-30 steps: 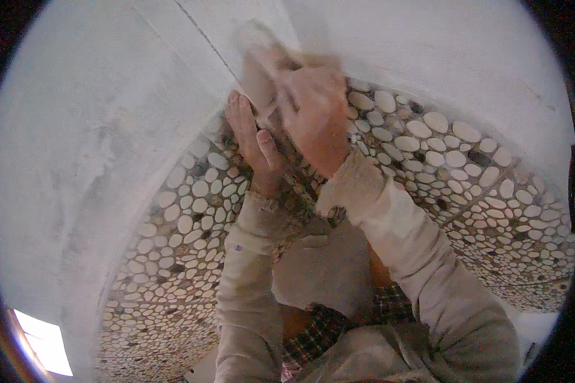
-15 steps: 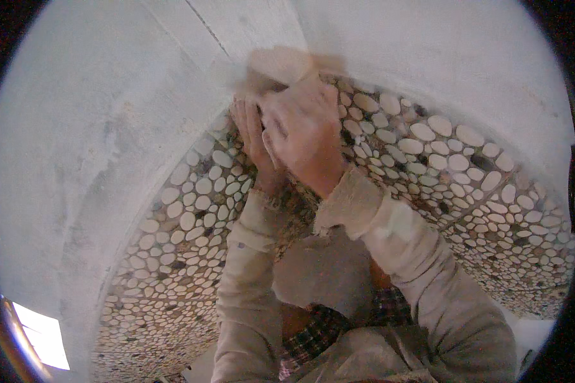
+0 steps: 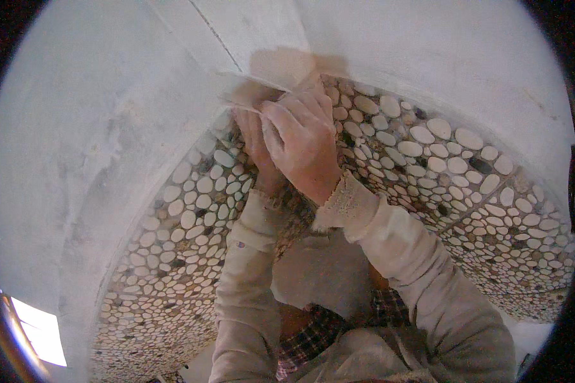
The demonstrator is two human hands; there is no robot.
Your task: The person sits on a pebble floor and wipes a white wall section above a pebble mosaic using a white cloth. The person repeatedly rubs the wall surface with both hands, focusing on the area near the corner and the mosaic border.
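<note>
Both my hands are raised together at the corner where the pale wall (image 3: 108, 147) meets the pebbled surface (image 3: 191, 220). My right hand (image 3: 305, 143) has its fingers bent and closed, with dust on the knuckles, and it overlaps my left hand. Partly behind it, my left hand (image 3: 255, 143) points upward, its fingers held close together. A thin, pale-edged piece (image 3: 243, 106) shows at the fingertips. Its full shape is hidden, and what exactly the fingers grip cannot be made out. Above the hands lies a brownish shadow (image 3: 281, 62) on the white surface.
Pale rounded stones with a few dark ones cover the pebbled surface on both sides. A dark seam (image 3: 216, 35) runs along the white surface above. Between my forearms sits a grey shape (image 3: 322, 274). A bright window-like opening (image 3: 38, 330) is at lower left.
My right hand was blurred by motion and is now sharper, shifted slightly. The pale edges at the fingertips show more plainly. My left hand has stayed nearly in place.
</note>
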